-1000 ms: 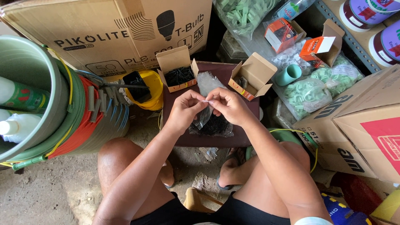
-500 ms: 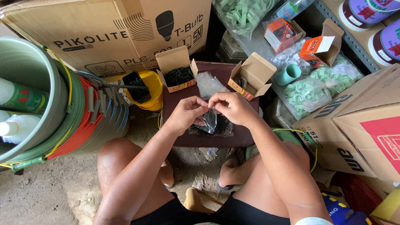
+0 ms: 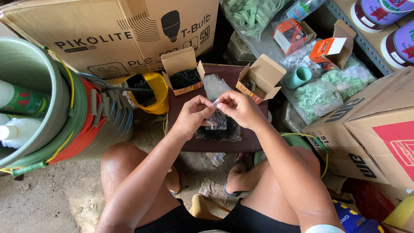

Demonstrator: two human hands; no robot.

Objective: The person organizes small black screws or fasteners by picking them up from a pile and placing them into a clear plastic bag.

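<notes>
A small clear plastic bag (image 3: 217,117) holding a few dark screws hangs between a seated person's two hands above a low dark-brown stool (image 3: 254,129); the left hand (image 3: 195,115) and the right hand (image 3: 238,108) meet at the bag's top edge, fingertips of both pinched shut on the plastic. Directly under it on the stool lies a larger clear bag of black screws (image 3: 220,133), and behind that an empty clear bag (image 3: 214,85) rests flat. At the stool's far edge stand two open cardboard boxes: the one on the left (image 3: 183,71) filled with black screws, the one on the right (image 3: 261,77) with its flaps up. To the person's left are a yellow container (image 3: 158,88) and a stack of green buckets (image 3: 64,112) holding spray bottles; a big cardboard carton (image 3: 108,30) stands behind them. To the right lie bags of pale green plastic clips (image 3: 317,96), a teal pipe fitting (image 3: 297,77), two small orange boxes (image 3: 291,34) and more brown cartons (image 3: 371,125). The person's bare knees frame the stool over a dusty concrete floor (image 3: 39,203).
</notes>
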